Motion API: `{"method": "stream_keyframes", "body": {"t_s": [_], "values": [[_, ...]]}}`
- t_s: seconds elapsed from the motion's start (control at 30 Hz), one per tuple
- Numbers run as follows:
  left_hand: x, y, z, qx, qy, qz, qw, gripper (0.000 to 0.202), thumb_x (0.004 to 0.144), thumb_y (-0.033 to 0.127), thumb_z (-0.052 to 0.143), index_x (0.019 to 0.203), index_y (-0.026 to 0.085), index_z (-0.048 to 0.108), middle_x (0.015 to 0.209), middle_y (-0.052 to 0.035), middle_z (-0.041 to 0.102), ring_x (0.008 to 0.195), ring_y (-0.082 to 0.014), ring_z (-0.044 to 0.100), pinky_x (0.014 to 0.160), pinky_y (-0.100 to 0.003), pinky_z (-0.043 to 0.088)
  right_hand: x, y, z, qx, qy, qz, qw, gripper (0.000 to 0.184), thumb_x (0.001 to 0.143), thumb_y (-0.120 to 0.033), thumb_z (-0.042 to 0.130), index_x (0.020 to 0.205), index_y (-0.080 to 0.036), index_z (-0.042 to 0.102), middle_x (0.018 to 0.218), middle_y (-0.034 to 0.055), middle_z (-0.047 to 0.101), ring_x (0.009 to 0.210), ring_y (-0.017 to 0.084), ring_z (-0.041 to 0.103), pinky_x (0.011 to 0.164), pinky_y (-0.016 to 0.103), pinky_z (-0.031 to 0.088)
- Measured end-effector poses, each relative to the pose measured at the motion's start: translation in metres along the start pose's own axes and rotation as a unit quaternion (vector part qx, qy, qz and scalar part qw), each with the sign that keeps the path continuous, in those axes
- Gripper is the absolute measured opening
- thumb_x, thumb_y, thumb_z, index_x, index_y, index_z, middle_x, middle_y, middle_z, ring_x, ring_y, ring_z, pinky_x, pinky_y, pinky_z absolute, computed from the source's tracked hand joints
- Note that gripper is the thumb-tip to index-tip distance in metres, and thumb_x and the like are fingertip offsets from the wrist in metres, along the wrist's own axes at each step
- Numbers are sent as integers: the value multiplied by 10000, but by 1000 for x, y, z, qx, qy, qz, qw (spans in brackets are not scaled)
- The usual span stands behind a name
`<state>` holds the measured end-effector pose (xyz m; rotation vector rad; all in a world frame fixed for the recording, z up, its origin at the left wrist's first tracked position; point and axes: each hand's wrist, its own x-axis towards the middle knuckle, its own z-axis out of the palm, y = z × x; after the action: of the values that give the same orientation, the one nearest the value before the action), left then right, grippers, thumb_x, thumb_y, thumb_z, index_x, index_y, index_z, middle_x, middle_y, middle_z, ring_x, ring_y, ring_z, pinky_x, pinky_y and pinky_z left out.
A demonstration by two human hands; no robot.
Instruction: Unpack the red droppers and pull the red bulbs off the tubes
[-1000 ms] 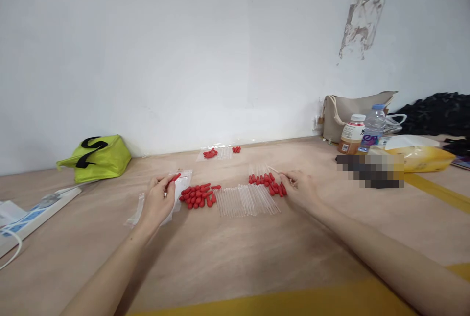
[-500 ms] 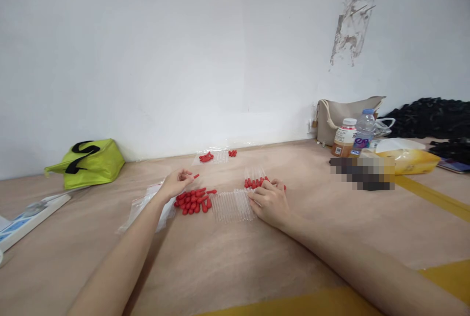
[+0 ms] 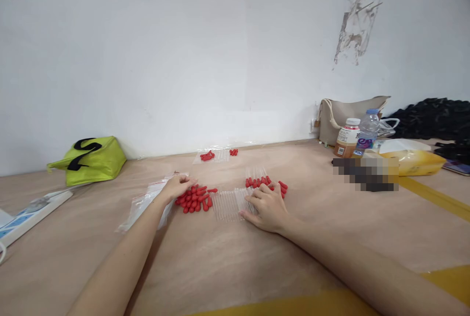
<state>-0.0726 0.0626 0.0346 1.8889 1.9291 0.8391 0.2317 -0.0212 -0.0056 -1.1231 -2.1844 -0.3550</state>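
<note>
My left hand (image 3: 178,186) rests at the left edge of a pile of red rubber bulbs (image 3: 195,198), fingers drawn together and pointing into the pile; what they pinch is hidden. My right hand (image 3: 267,206) lies on a row of clear plastic tubes (image 3: 227,204), its fingers curled and the tips pressed on the tubes at the row's right end. Just behind that hand lies a small group of tubes with red bulbs fitted (image 3: 265,182). Clear plastic bags (image 3: 145,204) lie under and beside my left wrist.
A clear bag with a few red bulbs (image 3: 216,155) lies by the wall. A lime-green bag (image 3: 90,159) and a white power strip (image 3: 33,208) are at the left. A beige bag (image 3: 348,110), two bottles (image 3: 354,137) and a yellow packet (image 3: 418,161) stand at the right.
My left hand, which held a red bulb up, has come down onto the bulb pile. My right hand left the finished group and moved back onto the clear tubes.
</note>
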Motion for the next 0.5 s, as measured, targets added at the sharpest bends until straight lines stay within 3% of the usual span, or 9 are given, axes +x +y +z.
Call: {"method": "stream_keyframes", "body": {"t_s": [0.1,0.27,0.33,0.43,0.5], "values": [[-1,4,-4,16,29,2,999,401,641,554,510,575,165,580,571,0,569,617,-172,530,559,-248,357,2,0,-4,2,13,17,1000,401,766,-570,461,855,-232,659,754,33,639,777,172,472,776,375,195],[-7,30,-6,44,69,24,996,271,637,454,554,635,187,597,723,-23,618,786,-221,545,641,-275,377,10,24,-25,-19,50,85,995,325,848,-412,424,723,-231,663,720,16,652,729,142,500,783,356,182],[-11,48,3,49,55,48,996,165,615,363,602,635,199,608,787,-18,627,850,-229,541,686,-284,386,9,43,-32,-35,49,108,992,353,853,-376,423,637,-213,650,649,11,639,678,127,497,754,342,184],[-11,76,31,36,-9,74,997,92,619,285,647,630,194,631,739,-4,631,795,-207,570,691,-285,421,0,65,-35,-52,52,111,991,359,832,-342,452,554,-196,626,571,0,612,615,107,478,727,325,185],[-6,91,52,17,-41,76,996,145,703,293,626,774,168,640,816,-21,628,783,-190,579,703,-309,454,-10,73,-33,-52,77,119,989,350,826,-332,459,551,-196,629,563,-2,610,607,104,479,738,320,189]]}}
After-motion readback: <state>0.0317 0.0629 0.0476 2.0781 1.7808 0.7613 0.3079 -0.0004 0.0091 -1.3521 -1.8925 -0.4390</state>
